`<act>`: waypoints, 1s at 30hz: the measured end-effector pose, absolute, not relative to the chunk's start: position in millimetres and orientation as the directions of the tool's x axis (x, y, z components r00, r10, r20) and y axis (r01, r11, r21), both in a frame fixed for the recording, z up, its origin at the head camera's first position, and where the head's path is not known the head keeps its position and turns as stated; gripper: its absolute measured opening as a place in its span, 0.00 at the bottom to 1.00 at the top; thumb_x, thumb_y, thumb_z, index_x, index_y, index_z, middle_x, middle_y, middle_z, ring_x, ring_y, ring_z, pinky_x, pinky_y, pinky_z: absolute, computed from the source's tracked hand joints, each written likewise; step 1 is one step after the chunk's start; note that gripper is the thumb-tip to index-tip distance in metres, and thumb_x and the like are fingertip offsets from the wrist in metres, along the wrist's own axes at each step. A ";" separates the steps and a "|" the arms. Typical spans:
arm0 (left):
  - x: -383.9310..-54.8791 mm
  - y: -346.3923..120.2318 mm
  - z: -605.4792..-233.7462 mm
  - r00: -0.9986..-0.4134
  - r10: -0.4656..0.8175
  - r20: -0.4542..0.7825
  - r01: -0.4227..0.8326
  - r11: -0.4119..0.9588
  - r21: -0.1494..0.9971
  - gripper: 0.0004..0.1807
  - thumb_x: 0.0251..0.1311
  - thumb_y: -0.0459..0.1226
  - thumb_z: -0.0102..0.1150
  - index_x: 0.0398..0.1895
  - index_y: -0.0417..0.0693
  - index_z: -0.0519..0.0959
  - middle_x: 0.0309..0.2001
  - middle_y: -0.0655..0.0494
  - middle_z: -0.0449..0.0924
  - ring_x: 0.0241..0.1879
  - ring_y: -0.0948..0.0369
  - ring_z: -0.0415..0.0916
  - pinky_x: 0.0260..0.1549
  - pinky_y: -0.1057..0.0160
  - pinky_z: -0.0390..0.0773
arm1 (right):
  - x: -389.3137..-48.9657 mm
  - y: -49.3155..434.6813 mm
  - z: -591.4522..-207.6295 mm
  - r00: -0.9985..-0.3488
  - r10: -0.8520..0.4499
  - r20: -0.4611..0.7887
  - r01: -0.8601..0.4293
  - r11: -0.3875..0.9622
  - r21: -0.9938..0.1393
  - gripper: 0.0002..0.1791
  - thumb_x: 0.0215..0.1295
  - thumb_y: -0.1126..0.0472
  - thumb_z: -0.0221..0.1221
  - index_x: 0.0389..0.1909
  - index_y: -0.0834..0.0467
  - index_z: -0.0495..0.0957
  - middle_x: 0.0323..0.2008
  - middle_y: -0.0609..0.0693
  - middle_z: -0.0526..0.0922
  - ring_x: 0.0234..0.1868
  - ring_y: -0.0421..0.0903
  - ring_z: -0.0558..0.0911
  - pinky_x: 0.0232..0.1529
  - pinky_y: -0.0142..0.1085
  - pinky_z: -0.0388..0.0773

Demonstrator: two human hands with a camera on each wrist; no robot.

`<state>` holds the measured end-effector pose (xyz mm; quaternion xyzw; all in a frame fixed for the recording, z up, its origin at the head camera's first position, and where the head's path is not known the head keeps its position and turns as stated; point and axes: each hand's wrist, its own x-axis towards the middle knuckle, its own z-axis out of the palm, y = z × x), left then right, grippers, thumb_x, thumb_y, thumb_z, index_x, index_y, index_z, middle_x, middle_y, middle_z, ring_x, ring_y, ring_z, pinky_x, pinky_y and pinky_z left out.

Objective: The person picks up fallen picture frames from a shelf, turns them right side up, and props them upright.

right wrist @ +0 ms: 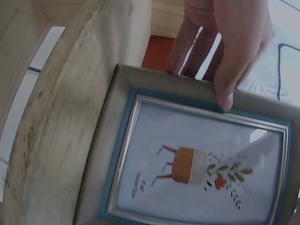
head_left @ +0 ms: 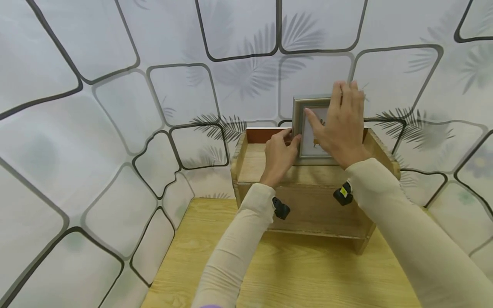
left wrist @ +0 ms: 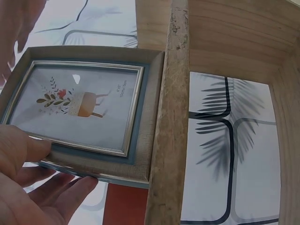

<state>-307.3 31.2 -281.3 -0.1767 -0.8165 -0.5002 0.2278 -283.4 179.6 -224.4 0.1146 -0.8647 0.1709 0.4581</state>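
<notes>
A picture frame (head_left: pixel 313 161) with a silvery-beige border and blue inner edge stands upright on the top board of a small wooden shelf (head_left: pixel 308 209). Behind its glass is a print of a potted plant, clear in the left wrist view. My left hand (head_left: pixel 280 156) pinches the frame's left side, thumb on the front border and fingers around the edge. Across the frame's right part lies my right hand (head_left: pixel 343 124), fingers straight and pointing up past the top edge, thumb spread over the front. That hand hides the frame's right side in the head view.
The shelf has raised side boards and a reddish-brown strip (head_left: pixel 259 136) along its back. It stands on a yellow wood-grain table (head_left: pixel 308 273), close to a wall (head_left: pixel 246 90) with a leaf-and-line pattern. Another patterned wall (head_left: pixel 57 141) rises on the left.
</notes>
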 end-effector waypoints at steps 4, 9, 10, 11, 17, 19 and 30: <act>-307.7 30.3 -281.4 -0.839 0.071 0.539 0.511 0.441 0.738 0.19 0.70 0.38 0.62 0.61 0.40 0.80 0.48 0.49 0.87 0.48 0.57 0.86 0.45 0.64 0.83 | -286.3 173.1 -224.2 -0.616 -0.014 0.787 -0.283 0.937 -0.205 0.46 0.74 0.39 0.54 0.73 0.73 0.57 0.70 0.72 0.61 0.76 0.66 0.53 0.77 0.55 0.35; -308.4 28.9 -281.9 -0.834 0.074 0.546 0.516 0.455 0.726 0.18 0.69 0.37 0.63 0.59 0.40 0.81 0.48 0.50 0.87 0.49 0.57 0.85 0.48 0.61 0.81 | -288.3 167.6 -223.5 -0.611 -0.003 0.792 -0.249 0.950 -0.189 0.42 0.71 0.36 0.55 0.70 0.66 0.65 0.66 0.73 0.62 0.72 0.68 0.57 0.76 0.58 0.37; -308.7 28.6 -282.1 -0.831 0.074 0.551 0.518 0.463 0.719 0.18 0.69 0.38 0.63 0.59 0.39 0.81 0.48 0.50 0.87 0.49 0.57 0.85 0.49 0.60 0.81 | -288.4 166.2 -223.0 -0.616 0.000 0.788 -0.242 0.952 -0.189 0.43 0.71 0.35 0.55 0.70 0.65 0.65 0.66 0.73 0.61 0.71 0.68 0.56 0.76 0.58 0.37; -308.8 28.1 -282.3 -0.828 0.075 0.555 0.520 0.472 0.712 0.18 0.69 0.38 0.63 0.59 0.40 0.81 0.47 0.50 0.87 0.50 0.57 0.84 0.50 0.59 0.80 | -288.3 164.8 -222.3 -0.624 0.005 0.782 -0.231 0.954 -0.191 0.43 0.70 0.33 0.55 0.70 0.65 0.66 0.66 0.74 0.61 0.71 0.68 0.56 0.76 0.58 0.37; -306.9 26.2 -282.3 -0.816 0.086 0.572 0.528 0.514 0.676 0.18 0.68 0.40 0.64 0.56 0.39 0.82 0.46 0.49 0.87 0.49 0.56 0.84 0.51 0.57 0.79 | -286.8 157.5 -218.4 -0.678 0.040 0.734 -0.177 0.960 -0.216 0.51 0.65 0.28 0.55 0.70 0.68 0.63 0.68 0.73 0.59 0.75 0.69 0.52 0.76 0.56 0.37; -306.2 26.3 -282.2 -0.813 0.089 0.575 0.530 0.520 0.670 0.18 0.68 0.41 0.64 0.55 0.39 0.82 0.46 0.49 0.87 0.47 0.56 0.84 0.50 0.58 0.79 | -286.7 156.1 -217.7 -0.679 0.039 0.733 -0.181 0.959 -0.220 0.53 0.65 0.28 0.56 0.70 0.70 0.62 0.68 0.73 0.59 0.75 0.69 0.51 0.77 0.55 0.39; -304.0 28.7 -286.7 -0.784 0.093 0.614 0.552 0.559 0.619 0.16 0.67 0.43 0.65 0.50 0.42 0.82 0.44 0.52 0.87 0.43 0.58 0.85 0.46 0.60 0.79 | -290.3 153.7 -212.8 -0.683 0.003 0.730 -0.210 0.957 -0.201 0.57 0.62 0.32 0.63 0.67 0.79 0.59 0.68 0.75 0.63 0.74 0.69 0.55 0.77 0.52 0.42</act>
